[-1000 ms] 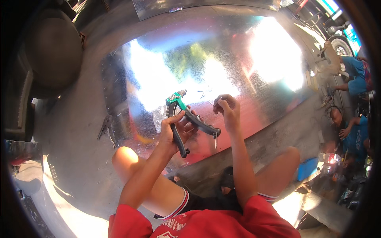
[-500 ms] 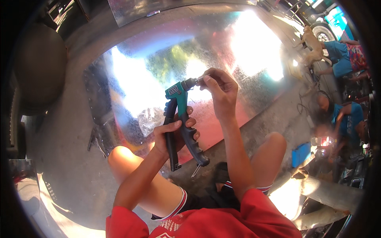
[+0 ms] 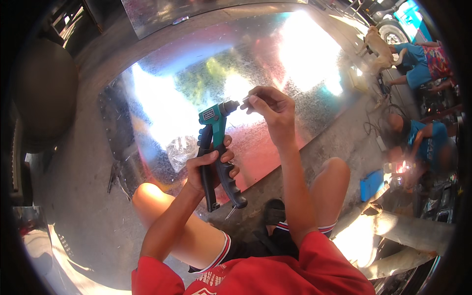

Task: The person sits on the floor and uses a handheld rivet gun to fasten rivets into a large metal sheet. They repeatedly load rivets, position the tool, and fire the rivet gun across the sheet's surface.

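A green and black hand rivet gun (image 3: 220, 132) is tilted in front of me, its dark nose up and to the right. My left hand (image 3: 209, 164) is wrapped round its two black handles, which stand slightly apart. A thin wire loop sticks out at the lower end of one handle. Just beyond the nose, my right hand (image 3: 273, 108) pinches a small silvery pin-like piece (image 3: 246, 98), mostly covered by the fingertips. A narrow gap separates this piece from the nose tip.
A large shiny metal sheet (image 3: 255, 162) lies on the ground ahead, with a crumpled clear plastic bag (image 3: 183, 152) on it. A blue box (image 3: 372, 185) stands at the right. Farther right are two people, a tan dog (image 3: 378, 49) and a cable (image 3: 376, 125).
My right fingers have come away from the rivet gun's nose, leaving a small gap. The rivet gun has shifted slightly left in view, still in my left hand.
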Tool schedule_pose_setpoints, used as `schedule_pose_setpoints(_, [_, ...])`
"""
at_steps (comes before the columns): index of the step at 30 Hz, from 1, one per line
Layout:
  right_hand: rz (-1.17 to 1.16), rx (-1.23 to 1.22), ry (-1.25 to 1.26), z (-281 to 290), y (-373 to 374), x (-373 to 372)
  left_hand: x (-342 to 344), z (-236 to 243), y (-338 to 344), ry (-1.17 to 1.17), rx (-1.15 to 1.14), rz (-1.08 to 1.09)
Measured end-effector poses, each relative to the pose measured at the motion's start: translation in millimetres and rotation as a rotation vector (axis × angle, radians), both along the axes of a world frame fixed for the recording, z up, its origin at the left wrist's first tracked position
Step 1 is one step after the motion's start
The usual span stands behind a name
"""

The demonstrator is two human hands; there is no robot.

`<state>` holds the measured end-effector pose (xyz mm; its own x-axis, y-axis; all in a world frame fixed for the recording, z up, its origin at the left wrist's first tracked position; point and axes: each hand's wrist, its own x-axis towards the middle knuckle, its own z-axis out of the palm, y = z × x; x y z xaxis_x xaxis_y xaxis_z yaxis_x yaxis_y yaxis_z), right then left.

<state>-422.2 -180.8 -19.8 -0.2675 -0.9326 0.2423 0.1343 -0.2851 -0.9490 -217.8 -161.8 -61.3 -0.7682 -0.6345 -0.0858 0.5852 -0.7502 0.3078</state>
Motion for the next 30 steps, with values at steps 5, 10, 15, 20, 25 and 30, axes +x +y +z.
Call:
schedule_pose_setpoints(5, [0.140, 0.017, 0.062, 2, 2, -12, 11, 1, -2, -0.084, -0.043, -0.086])
schedule_pose_setpoints(10, [0.247, 0.052, -0.009, 2, 5, -22, 20, 8, -4, -0.108, -0.162, -0.297])
schedule_pose_setpoints(15, [0.339, 0.130, 0.036, 14, 6, -22, 30, -4, -6, -0.069, -0.121, -0.389])
schedule_pose_setpoints(20, [0.443, 0.147, 0.149, 25, 5, -13, 31, -13, -5, 0.117, 0.038, -0.478])
schedule_pose_setpoints(25, [0.333, 0.133, 0.224, 31, 6, -18, 20, -3, -7, -0.078, -0.180, -0.406])
schedule_pose_setpoints(30, [0.180, 0.181, 0.379, 15, 32, -8, 5, -7, -8, -0.173, -0.515, -0.240])
